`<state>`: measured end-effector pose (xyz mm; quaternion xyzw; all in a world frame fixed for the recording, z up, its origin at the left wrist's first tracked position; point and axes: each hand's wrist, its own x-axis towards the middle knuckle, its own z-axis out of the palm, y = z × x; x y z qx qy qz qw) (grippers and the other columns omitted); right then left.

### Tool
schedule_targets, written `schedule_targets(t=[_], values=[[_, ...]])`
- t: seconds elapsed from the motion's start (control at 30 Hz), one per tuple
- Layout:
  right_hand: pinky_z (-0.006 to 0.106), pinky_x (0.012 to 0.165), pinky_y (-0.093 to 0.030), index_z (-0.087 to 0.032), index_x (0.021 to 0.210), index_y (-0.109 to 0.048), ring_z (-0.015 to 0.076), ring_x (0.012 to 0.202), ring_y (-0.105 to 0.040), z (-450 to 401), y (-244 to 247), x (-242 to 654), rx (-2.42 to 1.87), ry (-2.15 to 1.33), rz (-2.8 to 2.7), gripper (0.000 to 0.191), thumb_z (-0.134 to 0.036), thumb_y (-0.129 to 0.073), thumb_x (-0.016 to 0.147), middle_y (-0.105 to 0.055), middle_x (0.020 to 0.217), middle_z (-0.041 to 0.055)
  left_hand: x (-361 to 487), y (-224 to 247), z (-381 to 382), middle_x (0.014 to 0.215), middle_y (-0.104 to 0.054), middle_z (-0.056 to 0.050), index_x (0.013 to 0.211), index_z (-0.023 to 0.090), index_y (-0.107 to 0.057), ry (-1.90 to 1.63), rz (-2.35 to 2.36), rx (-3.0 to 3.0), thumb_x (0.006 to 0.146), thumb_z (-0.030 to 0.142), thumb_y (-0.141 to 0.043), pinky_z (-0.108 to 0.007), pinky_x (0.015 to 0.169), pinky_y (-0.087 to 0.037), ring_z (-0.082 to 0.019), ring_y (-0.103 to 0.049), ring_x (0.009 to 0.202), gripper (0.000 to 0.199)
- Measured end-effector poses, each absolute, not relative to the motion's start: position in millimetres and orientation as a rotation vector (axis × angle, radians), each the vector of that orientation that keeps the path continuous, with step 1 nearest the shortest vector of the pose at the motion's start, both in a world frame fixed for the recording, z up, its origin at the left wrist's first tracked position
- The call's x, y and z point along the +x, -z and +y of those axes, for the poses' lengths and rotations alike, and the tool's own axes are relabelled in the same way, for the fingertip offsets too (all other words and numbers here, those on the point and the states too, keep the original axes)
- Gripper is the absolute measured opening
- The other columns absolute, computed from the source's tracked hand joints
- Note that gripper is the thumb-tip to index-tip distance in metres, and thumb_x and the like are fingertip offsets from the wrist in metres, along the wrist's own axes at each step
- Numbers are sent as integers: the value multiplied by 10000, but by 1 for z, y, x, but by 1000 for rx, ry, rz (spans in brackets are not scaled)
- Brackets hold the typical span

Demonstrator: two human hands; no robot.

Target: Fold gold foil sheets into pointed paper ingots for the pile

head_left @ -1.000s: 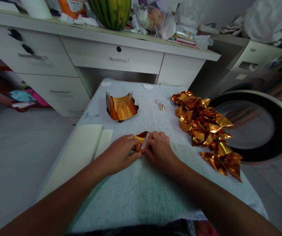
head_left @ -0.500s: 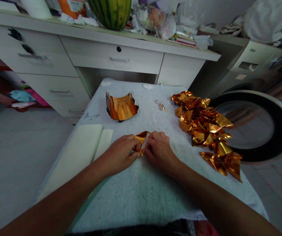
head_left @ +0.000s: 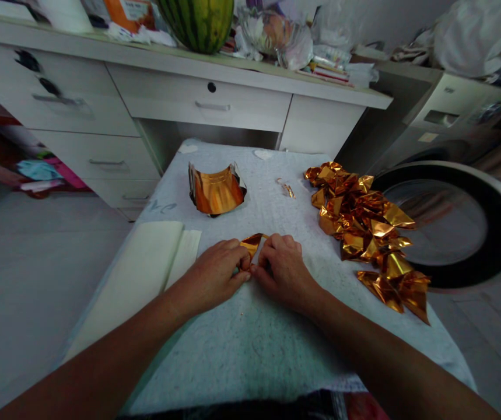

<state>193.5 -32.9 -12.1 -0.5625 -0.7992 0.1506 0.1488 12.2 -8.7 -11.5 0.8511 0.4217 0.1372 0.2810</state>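
Note:
Between my two hands, low over the cloth-covered table point(head_left: 250, 361), is a small piece of gold foil paper point(head_left: 251, 242). My left hand point(head_left: 221, 265) pinches its left part, thumb and fingers pressed together. On its right side, my right hand point(head_left: 281, 262) is closed with fingers curled on the foil; its thumb almost meets the left one. Most of the foil is hidden under my fingers. Beyond my left hand stands a curved stack of gold foil sheets point(head_left: 217, 191). A heap of folded gold foil pieces point(head_left: 364, 219) lies at the right.
A pale folded sheet or pad point(head_left: 145, 262) lies at the table's left. Small foil scraps point(head_left: 288, 190) rest near the middle. White drawers point(head_left: 206, 105) stand behind, with a watermelon point(head_left: 198, 23) on top. The open washing machine door point(head_left: 451, 224) borders the right side.
My thumbs have shifted slightly at the near edge of the foil, covering the bit of gold that showed between them. Everything else stays in place.

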Motion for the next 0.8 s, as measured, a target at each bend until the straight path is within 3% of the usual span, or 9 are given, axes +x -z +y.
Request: schedule_targets(t=[0.33,0.8], values=[[379,784,-336,-199,840,-577,238,938,-445,-32,14,195,-1648,-376,-2312,151,-340,-628,861,-533,992,61,12,9,-10,855,-564,-24,774,205,-528,-352,1137,2259,832,225,-583,-347,761,-415,-209,-527,853,82],[383,810,-347,-201,920,-559,239,946,-445,-26,14,216,-1645,-415,-2273,166,-298,-654,825,-529,990,51,13,10,-10,848,-550,-21,772,204,-523,-327,1135,2276,829,196,-573,-328,736,-389,-200,-510,841,77]])
